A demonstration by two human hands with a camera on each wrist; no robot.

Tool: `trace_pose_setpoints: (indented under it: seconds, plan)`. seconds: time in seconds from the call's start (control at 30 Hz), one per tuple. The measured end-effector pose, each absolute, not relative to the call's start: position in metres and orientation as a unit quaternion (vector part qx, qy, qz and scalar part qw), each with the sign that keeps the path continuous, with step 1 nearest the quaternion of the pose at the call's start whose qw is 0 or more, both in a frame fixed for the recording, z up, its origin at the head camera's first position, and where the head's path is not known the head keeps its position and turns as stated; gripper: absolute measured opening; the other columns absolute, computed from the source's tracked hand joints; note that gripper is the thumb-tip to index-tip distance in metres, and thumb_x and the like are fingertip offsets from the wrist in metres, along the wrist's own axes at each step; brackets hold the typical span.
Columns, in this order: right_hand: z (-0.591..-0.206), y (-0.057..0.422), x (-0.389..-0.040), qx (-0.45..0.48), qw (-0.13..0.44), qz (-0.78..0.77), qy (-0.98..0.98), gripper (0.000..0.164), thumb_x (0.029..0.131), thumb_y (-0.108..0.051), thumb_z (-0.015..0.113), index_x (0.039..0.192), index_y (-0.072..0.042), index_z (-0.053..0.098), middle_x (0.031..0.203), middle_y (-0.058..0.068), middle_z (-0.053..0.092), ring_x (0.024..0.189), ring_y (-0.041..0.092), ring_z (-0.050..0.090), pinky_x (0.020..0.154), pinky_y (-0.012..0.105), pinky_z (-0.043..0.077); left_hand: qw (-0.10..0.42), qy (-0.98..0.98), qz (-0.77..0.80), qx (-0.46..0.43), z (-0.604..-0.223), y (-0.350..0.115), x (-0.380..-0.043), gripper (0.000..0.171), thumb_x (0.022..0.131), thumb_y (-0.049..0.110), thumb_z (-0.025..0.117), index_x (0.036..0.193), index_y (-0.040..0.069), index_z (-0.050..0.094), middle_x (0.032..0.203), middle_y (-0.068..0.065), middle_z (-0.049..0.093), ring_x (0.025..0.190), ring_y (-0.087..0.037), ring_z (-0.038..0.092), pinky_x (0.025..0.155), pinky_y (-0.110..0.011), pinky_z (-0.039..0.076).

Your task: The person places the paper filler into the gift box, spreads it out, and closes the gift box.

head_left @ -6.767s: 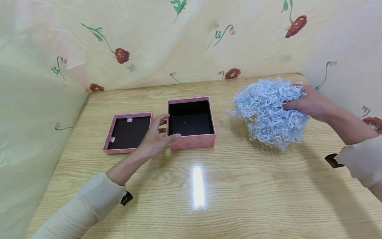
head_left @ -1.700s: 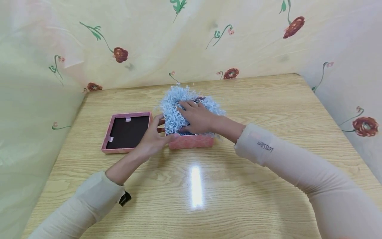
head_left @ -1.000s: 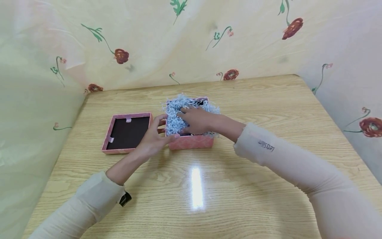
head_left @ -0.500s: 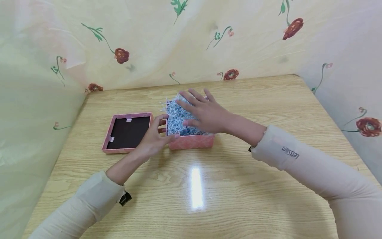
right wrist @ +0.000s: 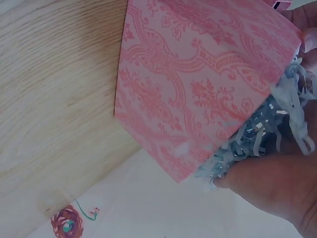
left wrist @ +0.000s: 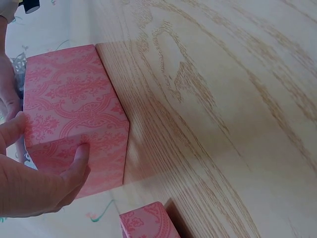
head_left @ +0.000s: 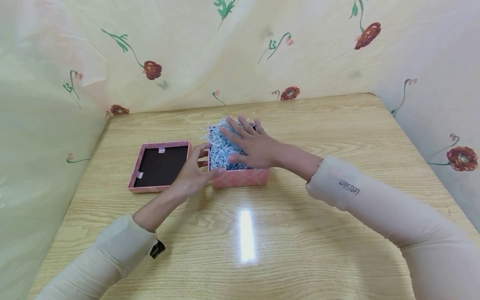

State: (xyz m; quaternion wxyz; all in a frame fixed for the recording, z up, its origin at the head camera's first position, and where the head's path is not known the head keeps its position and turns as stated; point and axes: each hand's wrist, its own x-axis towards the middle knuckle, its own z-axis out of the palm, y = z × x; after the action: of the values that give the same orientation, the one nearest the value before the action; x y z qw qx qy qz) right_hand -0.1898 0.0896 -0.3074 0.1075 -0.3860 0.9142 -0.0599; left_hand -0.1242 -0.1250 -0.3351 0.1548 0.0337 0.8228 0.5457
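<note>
A pink patterned box (head_left: pixel 240 179) stands upright on the table, filled with pale blue shredded paper (head_left: pixel 221 150). Some strands stick out past its back left rim. My left hand (head_left: pixel 193 173) grips the box at its front left corner, thumb by the front rim and fingers along the left side; the left wrist view shows fingers against the patterned wall (left wrist: pixel 74 94). With fingers spread, my right hand (head_left: pixel 260 148) lies over the shredded paper and hides part of it. In the right wrist view, paper strands (right wrist: pixel 257 129) show between that hand and the rim.
Left of the box, a pink lid (head_left: pixel 161 166) lies inner side up, black inside with two small pale tabs. A flowered cloth (head_left: pixel 187 54) hangs behind the wooden table (head_left: pixel 318 233) and along its sides.
My right hand brought the shredded paper from the right into the box and pressed it down. It then lifted slightly, fingers spread, and came back lower. My left hand stayed at the corner.
</note>
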Motion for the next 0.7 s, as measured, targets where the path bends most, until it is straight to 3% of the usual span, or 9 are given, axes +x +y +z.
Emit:
trace_pose_setpoints:
  seconds: [0.3,0.7]
  plan:
    - [-0.31,0.077,-0.189,-0.375,0.156,-0.086,0.91,0.078,0.099,-0.055,0.037,0.155,-0.022,-0.005,0.159,0.007,-0.02,0.143,0.035,-0.019,0.112,0.062,-0.005,0.151,0.822,0.549,0.037,-0.337,-0.125,-0.125,0.076,0.089,0.019,0.071,0.148,0.016,0.025,0.148,-0.016,0.031,0.13,-0.038,0.04,0.101,-0.048,0.043]
    - [-0.313,0.072,-0.192,-0.357,0.213,-0.068,0.907,0.071,0.1,-0.056,0.03,0.155,-0.025,-0.004,0.159,0.004,-0.019,0.143,0.033,-0.018,0.112,0.063,0.0,0.151,0.819,0.552,0.035,-0.336,-0.124,-0.123,0.074,0.089,0.016,0.07,0.148,0.017,0.026,0.148,-0.016,0.03,0.13,-0.038,0.039,0.1,-0.049,0.044]
